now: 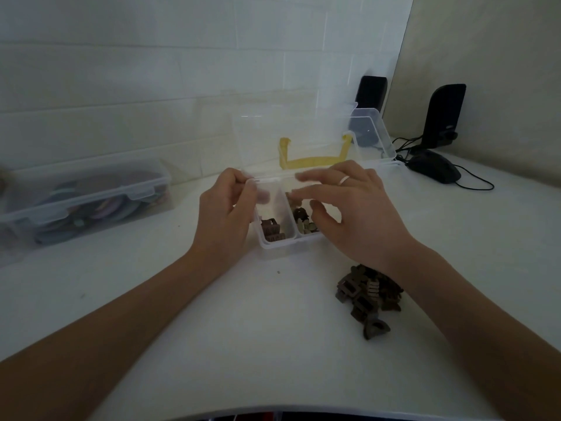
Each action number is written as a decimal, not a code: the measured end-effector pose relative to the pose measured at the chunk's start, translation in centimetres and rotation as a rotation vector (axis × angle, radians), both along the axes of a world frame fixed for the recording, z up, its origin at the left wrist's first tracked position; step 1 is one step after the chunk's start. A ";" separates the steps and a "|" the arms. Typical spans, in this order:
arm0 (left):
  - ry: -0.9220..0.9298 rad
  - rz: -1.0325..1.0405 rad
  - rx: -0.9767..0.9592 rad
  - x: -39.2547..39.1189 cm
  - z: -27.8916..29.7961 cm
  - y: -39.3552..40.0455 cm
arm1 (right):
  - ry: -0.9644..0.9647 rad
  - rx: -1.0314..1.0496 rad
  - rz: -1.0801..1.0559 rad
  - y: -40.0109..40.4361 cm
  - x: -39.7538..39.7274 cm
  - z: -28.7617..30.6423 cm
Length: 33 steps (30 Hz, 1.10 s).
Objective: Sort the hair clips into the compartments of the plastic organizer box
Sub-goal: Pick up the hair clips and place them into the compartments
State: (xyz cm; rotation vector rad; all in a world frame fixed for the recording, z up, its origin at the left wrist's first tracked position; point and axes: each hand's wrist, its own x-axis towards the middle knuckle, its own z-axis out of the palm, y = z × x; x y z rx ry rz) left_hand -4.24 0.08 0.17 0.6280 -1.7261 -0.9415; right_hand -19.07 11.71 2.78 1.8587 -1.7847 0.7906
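A clear plastic organizer box (277,244) sits mid-table, its lid (291,141) with a yellow handle raised behind it. The left compartment holds a few brown clips (271,230); the middle one holds olive and dark clips (303,221). My left hand (226,214) rests against the box's left side, thumb and fingers at the lid's front edge. Over the right side of the box hovers my right hand (346,208), fingers spread and nothing seen in them. A pile of brown hair clips (368,296) lies on the table to the right, near my right forearm.
A closed clear storage box (82,205) with coloured items stands at the left by the wall. Two black speakers (443,115), a black mouse (434,168) and cables sit at the back right. The white wall is close behind the organizer.
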 end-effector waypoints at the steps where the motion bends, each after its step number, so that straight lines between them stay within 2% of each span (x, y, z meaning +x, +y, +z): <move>1: 0.000 0.003 0.006 0.0 0.0 0.1 | 0.022 0.022 -0.027 0.0 -0.1 -0.1; 8: -0.006 0.002 0.075 -0.1 0.0 -0.1 | -0.023 0.039 -0.054 0.3 -0.4 0.3; 14: -0.009 0.010 0.149 -0.2 0.2 -0.1 | -0.030 0.178 -0.057 0.1 -0.3 -0.2; 19: -0.022 0.030 0.224 -0.1 0.4 -0.5 | -0.188 0.067 0.061 0.5 -0.5 0.7; 21: 0.028 0.037 0.325 -0.2 0.5 -0.7 | -0.311 0.072 0.129 1.2 -0.8 1.7; 23: 0.103 0.033 0.448 -0.2 0.6 -0.9 | -0.392 0.157 0.179 1.9 -1.1 2.6; 26: 0.125 0.026 0.492 -0.2 0.4 -1.3 | -0.265 0.213 0.185 2.7 -1.4 3.5; 28: 0.125 0.025 0.493 -0.2 0.3 -1.5 | -0.248 0.287 0.195 3.3 -1.5 4.3; 33: 0.135 0.027 0.510 -0.3 0.3 -1.4 | -0.274 0.764 0.059 4.1 -2.5 4.9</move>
